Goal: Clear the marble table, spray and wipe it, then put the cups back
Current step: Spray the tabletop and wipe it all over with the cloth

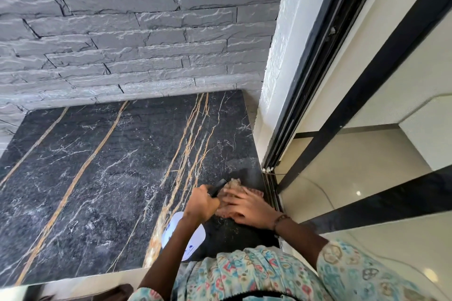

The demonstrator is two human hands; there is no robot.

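You are wiping now. Your right hand (pixel 247 205) presses the cloth (pixel 235 184) flat at the table's (pixel 102 166) near right corner. Your left hand (pixel 200 204) holds the bottle (pixel 184 239). No cups show. Next, wipe left.

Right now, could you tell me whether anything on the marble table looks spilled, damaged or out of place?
Nothing stands out. The marble table shows no spill or crack; the right hand presses a cloth, the left hand holds a spray bottle.

Left hand (pixel 201 204) grips spray bottle (pixel 184 237); right hand (pixel 247 206) presses cloth (pixel 236 184) on marble table (pixel 97 166).
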